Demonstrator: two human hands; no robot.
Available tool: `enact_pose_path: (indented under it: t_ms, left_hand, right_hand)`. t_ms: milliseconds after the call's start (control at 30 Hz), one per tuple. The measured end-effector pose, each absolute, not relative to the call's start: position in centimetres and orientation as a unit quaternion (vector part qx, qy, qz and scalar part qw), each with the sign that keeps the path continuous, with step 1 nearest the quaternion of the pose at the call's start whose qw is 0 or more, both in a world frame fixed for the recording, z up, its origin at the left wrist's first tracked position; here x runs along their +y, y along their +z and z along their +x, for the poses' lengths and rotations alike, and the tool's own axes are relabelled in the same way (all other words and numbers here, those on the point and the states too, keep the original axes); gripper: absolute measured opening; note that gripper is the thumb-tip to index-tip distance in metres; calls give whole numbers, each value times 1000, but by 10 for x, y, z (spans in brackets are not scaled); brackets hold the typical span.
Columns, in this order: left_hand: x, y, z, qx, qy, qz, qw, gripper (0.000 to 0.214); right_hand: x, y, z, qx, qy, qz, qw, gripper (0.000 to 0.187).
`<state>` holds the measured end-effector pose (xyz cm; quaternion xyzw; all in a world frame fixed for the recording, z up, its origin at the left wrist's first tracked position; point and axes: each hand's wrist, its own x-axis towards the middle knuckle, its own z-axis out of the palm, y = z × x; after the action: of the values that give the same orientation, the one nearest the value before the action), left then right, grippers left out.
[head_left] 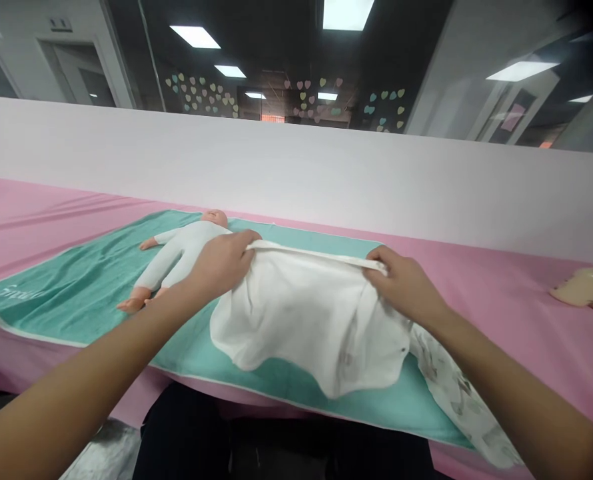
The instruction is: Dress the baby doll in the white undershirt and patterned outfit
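A white baby garment [301,313] is stretched between my hands, its upper edge pulled nearly straight and its lower part hanging in folds. My left hand [229,260] is closed on the upper left corner, near the doll. My right hand [401,277] pinches the upper right corner. A small dark dot shows near the garment's lower right edge. On the left lies a baby doll [186,247] on its back, dressed in a pale suit, its head toward the wall. A white printed cloth [456,387] lies partly under my right forearm.
A green towel [86,280] with a white border spreads beneath the doll and garment, over a pink table cover [521,320]. A low white wall [296,177] with glass above runs along the back. At the far right edge lies a beige object [584,285], partly cut off.
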<state>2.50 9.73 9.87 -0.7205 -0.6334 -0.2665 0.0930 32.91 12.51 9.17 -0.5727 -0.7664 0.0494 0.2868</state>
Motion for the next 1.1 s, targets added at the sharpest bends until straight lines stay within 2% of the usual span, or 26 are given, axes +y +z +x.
enact_pose_path:
  t_ms: [100,200,367,467,567,667,767,867,967,1100]
  left_hand:
    - [109,105,16,-666,-346,-661,-1,30]
    - [122,98,3,-695,-297,-652,-65,32]
    - [151,71,-10,-745,-125,-654,46,45]
    - [186,49,-5,-737,-78,-668,68,44]
    - [229,22,5,-738,-67,-668,69,40]
    - [256,-9,22,-739,-101,-658,102,31]
    - [259,-39,47,-686,-160,-694,151,27]
    - [248,-59,72,-590,-182,-779,106,27]
    - [244,-73,86,-559,-166,-812,37,28]
    - [255,-83,76,-595,-150,-788,38,36]
  right_hand:
    - [139,92,344,-726,92,-602,319,18]
    - [151,86,358,-710,130,-628,291,22]
    - [176,75,371,-714,121,-654,219,38]
    - [206,55,360,-704,45,-691,157,45]
    - [238,18,339,-668,-33,-735,115,42]
    - [258,-25,320,-658,-110,-729,151,35]
    - [260,-56,304,-725,-160,-637,207,40]
    - [252,-72,286,-820,-65,-520,230,38]
    - [251,-82,269,-847,42,-493,197,38]
    - [270,-90,260,-823,15,-548,149,52]
